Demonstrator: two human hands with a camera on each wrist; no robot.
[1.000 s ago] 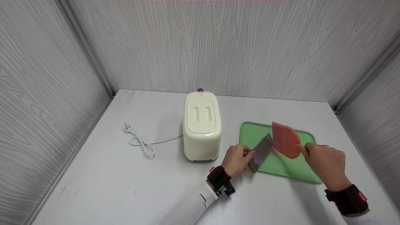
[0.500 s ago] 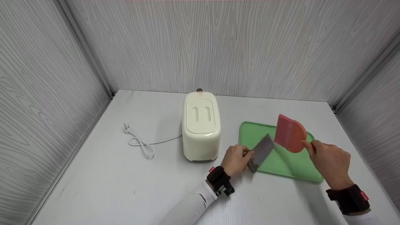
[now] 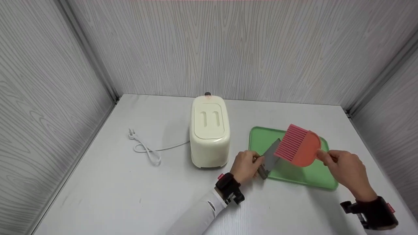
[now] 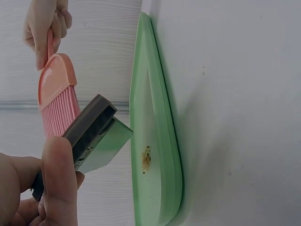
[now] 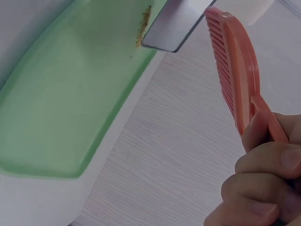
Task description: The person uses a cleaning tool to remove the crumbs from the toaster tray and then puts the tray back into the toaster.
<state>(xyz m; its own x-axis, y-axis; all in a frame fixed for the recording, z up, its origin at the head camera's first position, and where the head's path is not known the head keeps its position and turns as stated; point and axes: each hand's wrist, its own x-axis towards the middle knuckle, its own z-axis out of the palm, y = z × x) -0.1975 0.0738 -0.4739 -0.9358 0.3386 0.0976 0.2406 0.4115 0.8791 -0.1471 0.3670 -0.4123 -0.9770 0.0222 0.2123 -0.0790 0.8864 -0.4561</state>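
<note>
My left hand (image 3: 246,166) pinches the dark handle of a metal bench scraper (image 3: 271,156). In the left wrist view its shiny blade (image 4: 106,146) is tilted and reflects the green of the tray. A small orange brush (image 3: 305,150) with pink bristles is held by its handle in my right hand (image 3: 346,168), raised above the tray. The bristles overlap the blade in the head view; whether they touch it I cannot tell. Brown crumbs (image 4: 146,159) lie on the green tray (image 3: 313,181), near one end.
Left of the tray stands a cream toaster (image 3: 210,143) with its lid on. Its white cord and plug (image 3: 148,150) lie on the table farther left. Grey wood-grain walls (image 3: 222,49) border the table at the back and sides. A few specks dot the tabletop.
My right hand first lifted the brush slightly and then lowered and turned it, so the bristles now point down and left over the blade. The left hand and scraper stay nearly still.
</note>
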